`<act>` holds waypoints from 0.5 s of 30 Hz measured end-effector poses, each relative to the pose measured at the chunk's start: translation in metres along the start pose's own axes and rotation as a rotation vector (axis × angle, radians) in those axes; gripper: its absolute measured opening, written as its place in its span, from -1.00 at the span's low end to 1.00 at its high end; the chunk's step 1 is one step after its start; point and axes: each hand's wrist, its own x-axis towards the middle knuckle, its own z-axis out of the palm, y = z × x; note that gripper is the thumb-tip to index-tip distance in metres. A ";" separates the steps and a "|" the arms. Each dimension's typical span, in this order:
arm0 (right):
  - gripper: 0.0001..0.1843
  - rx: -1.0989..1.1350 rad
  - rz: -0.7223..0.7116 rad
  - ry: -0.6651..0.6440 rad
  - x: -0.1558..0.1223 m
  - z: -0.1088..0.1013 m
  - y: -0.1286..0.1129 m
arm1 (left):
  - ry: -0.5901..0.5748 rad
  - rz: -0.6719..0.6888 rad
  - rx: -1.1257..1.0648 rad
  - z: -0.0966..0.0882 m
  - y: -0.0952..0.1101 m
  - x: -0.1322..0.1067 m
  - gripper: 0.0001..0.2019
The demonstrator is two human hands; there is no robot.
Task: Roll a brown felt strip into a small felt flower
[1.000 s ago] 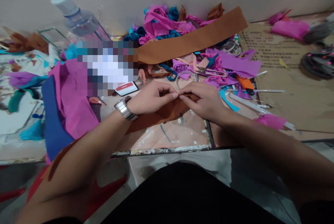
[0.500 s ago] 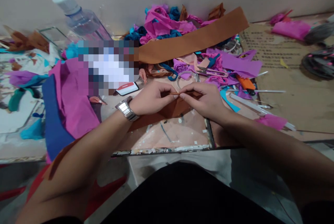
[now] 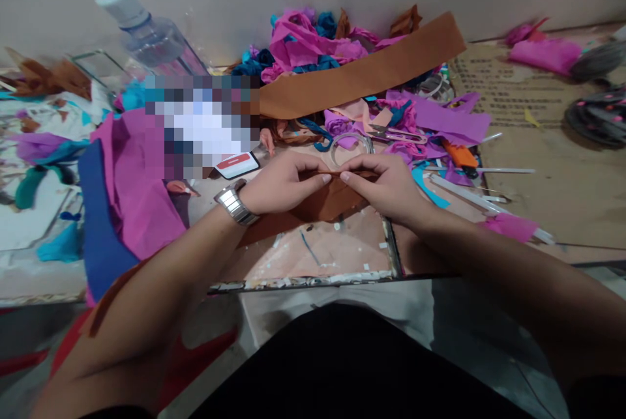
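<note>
Both hands meet over the middle of the worktable. My left hand [image 3: 283, 184], with a metal watch on its wrist, pinches the top edge of a brown crepe paper strip [image 3: 327, 204]. My right hand [image 3: 381, 186] pinches the same edge right beside it, thumbs nearly touching. The strip hangs down and trails to the left under my left wrist. Just behind the fingers lies a clear tape roll [image 3: 350, 145].
A long brown paper band [image 3: 362, 73] crosses the table behind heaps of pink, purple and blue crepe paper [image 3: 313, 41]. Scissors [image 3: 396, 135] lie to the right of the tape. A water bottle [image 3: 151, 34] stands at back left. White sticks [image 3: 469, 191] lie at the right.
The hands have stayed in place; the fingers have shifted slightly along the brown strip's top edge, and more of the strip now shows spread between them.
</note>
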 end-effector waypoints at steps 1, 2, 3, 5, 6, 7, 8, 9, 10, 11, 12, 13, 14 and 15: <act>-0.89 -0.001 0.005 -0.002 0.000 0.000 0.000 | 0.001 -0.004 -0.003 0.000 0.000 0.000 -0.71; -0.89 -0.001 0.010 -0.003 0.000 0.000 0.001 | 0.004 -0.009 -0.004 0.000 0.000 0.000 -0.72; -0.89 0.000 0.014 -0.005 0.000 0.000 0.001 | 0.009 -0.014 -0.005 0.000 0.000 0.001 -0.72; -0.89 -0.005 0.017 -0.012 0.000 0.000 0.002 | 0.019 -0.017 -0.008 0.000 0.001 0.000 -0.73; -0.89 -0.010 0.015 -0.016 0.000 0.000 0.003 | 0.020 -0.015 -0.009 0.000 0.002 0.000 -0.74; -0.89 -0.015 0.012 -0.023 0.000 0.000 0.004 | 0.019 -0.010 -0.009 0.001 0.002 0.000 -0.75; -0.89 -0.018 0.007 -0.031 -0.001 0.000 0.004 | 0.017 -0.003 -0.006 0.001 0.003 0.000 -0.75; -0.89 -0.020 0.004 -0.038 -0.001 0.000 0.004 | 0.018 0.003 0.003 0.002 0.004 -0.001 -0.75; -0.90 -0.018 0.000 -0.044 -0.001 0.000 0.004 | 0.024 0.007 0.017 0.003 0.005 -0.001 -0.74; -0.90 -0.015 -0.005 -0.050 -0.001 0.001 0.005 | 0.034 0.010 0.033 0.004 0.005 -0.001 -0.72; -0.90 -0.013 -0.010 -0.052 -0.001 0.001 0.005 | 0.045 0.012 0.048 0.004 0.006 -0.001 -0.70; -0.90 -0.012 -0.013 -0.052 -0.001 0.001 0.005 | 0.053 0.013 0.059 0.005 0.006 -0.001 -0.69; -0.90 -0.012 -0.015 -0.053 -0.002 0.002 0.005 | 0.055 0.015 0.067 0.005 0.006 -0.002 -0.69; -0.90 -0.011 -0.018 -0.055 -0.002 0.002 0.006 | 0.055 0.018 0.072 0.005 0.005 -0.002 -0.69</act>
